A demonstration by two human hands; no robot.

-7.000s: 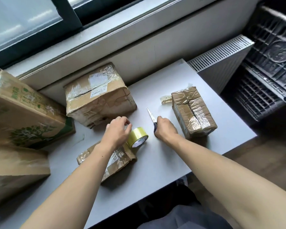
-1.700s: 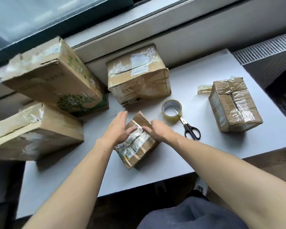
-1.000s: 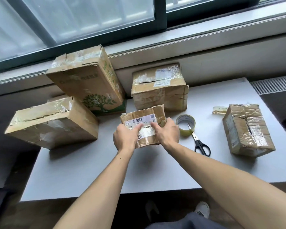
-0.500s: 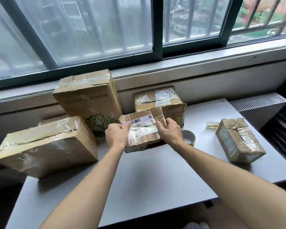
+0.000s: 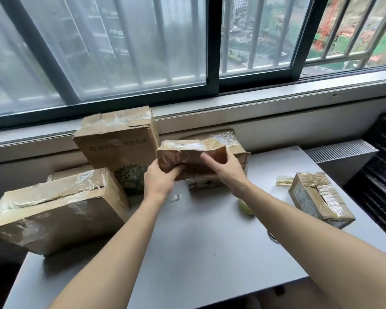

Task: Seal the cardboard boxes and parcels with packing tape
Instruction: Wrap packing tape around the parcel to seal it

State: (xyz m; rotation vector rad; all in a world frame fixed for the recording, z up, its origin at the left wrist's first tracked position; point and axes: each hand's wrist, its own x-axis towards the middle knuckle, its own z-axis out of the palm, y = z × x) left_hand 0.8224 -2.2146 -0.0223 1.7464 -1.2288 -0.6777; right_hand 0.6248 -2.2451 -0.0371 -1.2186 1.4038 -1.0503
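Note:
A small flat brown parcel (image 5: 188,156) wrapped in shiny tape hangs in the air above the grey table (image 5: 198,246), its label side facing up. My left hand (image 5: 161,180) grips its lower left corner. My right hand (image 5: 225,167) holds its right end, fingers spread over the near face. Behind it a taped box (image 5: 236,146) is mostly hidden. The yellowish tape roll (image 5: 244,207) lies on the table, partly covered by my right forearm. The scissors (image 5: 272,237) show only as a dark bit beside that arm.
A tall box with a green tree print (image 5: 118,148) stands at the back left. A long taped box (image 5: 54,208) overhangs the table's left edge. Another taped box (image 5: 319,197) sits at the right with a tape scrap (image 5: 283,180). A window sill and radiator lie beyond.
Both hands have lifted the small parcel higher and tipped it so its label faces up. My view has risen toward the window.

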